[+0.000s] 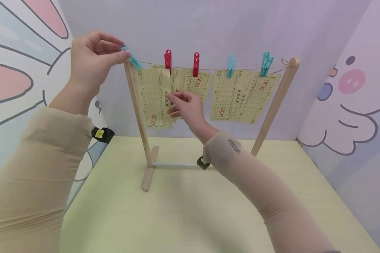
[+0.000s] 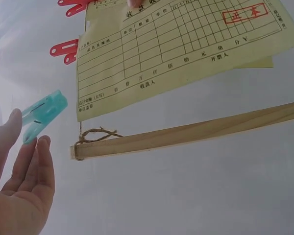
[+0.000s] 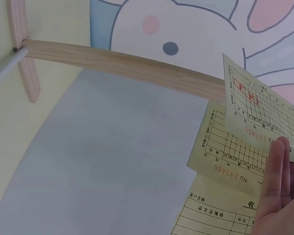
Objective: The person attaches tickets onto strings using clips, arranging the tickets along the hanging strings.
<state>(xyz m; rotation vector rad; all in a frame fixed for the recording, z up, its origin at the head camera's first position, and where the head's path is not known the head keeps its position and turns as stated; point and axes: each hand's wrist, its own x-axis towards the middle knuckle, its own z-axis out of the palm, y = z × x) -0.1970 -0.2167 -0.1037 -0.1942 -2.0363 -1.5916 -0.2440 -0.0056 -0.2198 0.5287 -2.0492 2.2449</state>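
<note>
My left hand [image 1: 90, 61] pinches a blue-green plastic clothespin [image 2: 45, 113] between thumb and fingers, beside the top of the left wooden post. In the left wrist view the clothespin is apart from the paper. My right hand [image 1: 191, 110] holds the right edge of a yellow printed slip [image 1: 153, 100] with a red stamp. Its upper edge is near the twine [image 1: 152, 64], with no clothespin on it. Behind it, other slips [image 3: 230, 152] hang from the twine, partly hidden by the held slip and my right hand.
Two red clothespins [image 1: 196, 65] and two blue-green clothespins [image 1: 266, 65] grip hanging slips [image 1: 223, 95]. The twine is tied to the left post [image 2: 186, 132] and right post [image 1: 273, 107]. The wooden stand's foot [image 1: 148, 177] rests on a pale yellow table [image 1: 177, 218]. Cartoon-painted walls flank it.
</note>
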